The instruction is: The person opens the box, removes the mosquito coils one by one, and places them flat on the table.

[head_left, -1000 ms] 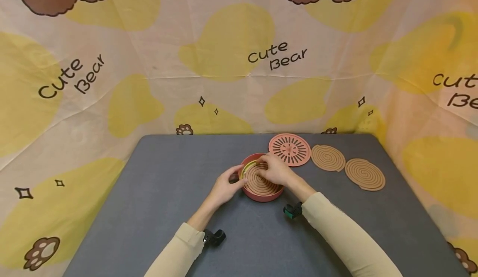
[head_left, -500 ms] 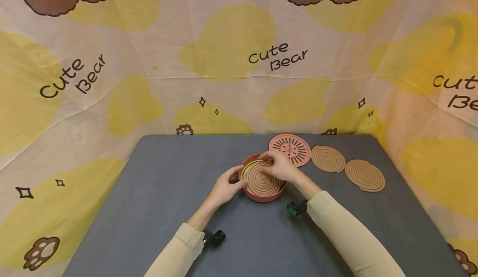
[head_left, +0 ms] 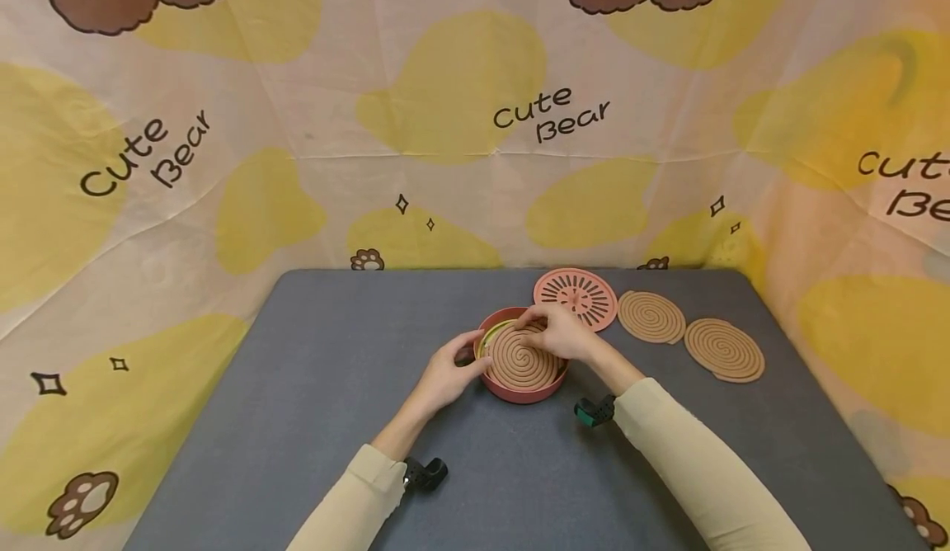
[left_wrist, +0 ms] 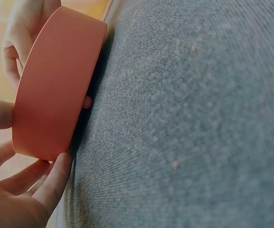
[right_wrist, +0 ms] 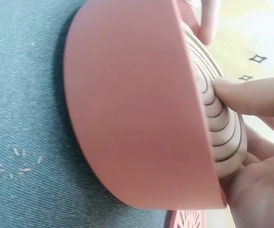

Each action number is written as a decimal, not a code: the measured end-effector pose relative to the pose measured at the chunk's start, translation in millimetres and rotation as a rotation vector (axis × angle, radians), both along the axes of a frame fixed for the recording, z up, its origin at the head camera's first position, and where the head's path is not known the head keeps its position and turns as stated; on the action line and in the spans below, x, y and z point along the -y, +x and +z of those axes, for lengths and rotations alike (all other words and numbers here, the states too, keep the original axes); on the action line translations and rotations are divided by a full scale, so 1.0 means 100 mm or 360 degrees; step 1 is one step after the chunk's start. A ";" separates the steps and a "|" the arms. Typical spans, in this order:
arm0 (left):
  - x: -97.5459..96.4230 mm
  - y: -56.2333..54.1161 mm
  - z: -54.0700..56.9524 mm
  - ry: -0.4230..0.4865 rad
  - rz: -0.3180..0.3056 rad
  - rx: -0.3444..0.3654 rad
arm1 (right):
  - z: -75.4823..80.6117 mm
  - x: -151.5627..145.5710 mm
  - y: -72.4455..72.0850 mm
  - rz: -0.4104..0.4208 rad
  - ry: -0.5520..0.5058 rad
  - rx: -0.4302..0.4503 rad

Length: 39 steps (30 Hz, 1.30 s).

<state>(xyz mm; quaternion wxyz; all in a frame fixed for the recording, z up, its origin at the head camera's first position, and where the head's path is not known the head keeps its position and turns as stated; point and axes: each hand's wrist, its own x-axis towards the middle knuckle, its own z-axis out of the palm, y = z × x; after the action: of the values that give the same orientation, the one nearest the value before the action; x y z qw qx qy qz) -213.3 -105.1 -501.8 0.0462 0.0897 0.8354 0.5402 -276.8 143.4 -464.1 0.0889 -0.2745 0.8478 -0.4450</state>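
Note:
A round, reddish-pink mosquito coil box [head_left: 524,396] stands uncovered on the grey table. My left hand [head_left: 444,375] grips its left side, thumb at the rim; the left wrist view shows fingers low against the outer wall [left_wrist: 58,85]. Inside lies a brown mosquito coil [head_left: 519,363], with a yellow-green strip [head_left: 491,334] along the back left. My right hand [head_left: 570,338] pinches the coil's far right edge, thumb on top. From the right wrist, the coil [right_wrist: 227,137] sits tilted, its near edge raised above the box rim. The box's floor is hidden.
A pink slotted lid [head_left: 566,284] lies just behind the box, partly covered by my right hand. Two more brown coils, one nearer [head_left: 651,317] and one farther right [head_left: 724,350], lie flat beside it. A printed cloth [head_left: 445,122] hangs behind the table.
My right hand has shifted slightly right, and the coil's right side has come up with it, over the box's right rim. The left hand stays on the box.

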 end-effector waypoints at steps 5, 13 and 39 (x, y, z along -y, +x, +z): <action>0.00 0.01 0.01 0.0011 -0.0011 -0.0004 | 0.04 -0.05 0.01 -0.0020 -0.0064 -0.0046; 0.02 0.01 0.02 0.0020 0.0000 0.0012 | 0.15 -0.13 0.05 -0.0101 -0.0161 0.0009; 0.01 0.01 -0.02 0.0006 -0.0012 -0.0025 | 0.43 -0.66 0.27 -0.0318 -0.0443 0.0108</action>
<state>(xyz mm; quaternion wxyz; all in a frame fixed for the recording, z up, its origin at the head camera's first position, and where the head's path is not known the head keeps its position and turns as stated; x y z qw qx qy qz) -212.4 -106.3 -503.7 0.0415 0.0970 0.8345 0.5408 -249.5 209.8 -420.8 0.0341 -0.1833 0.7976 -0.5736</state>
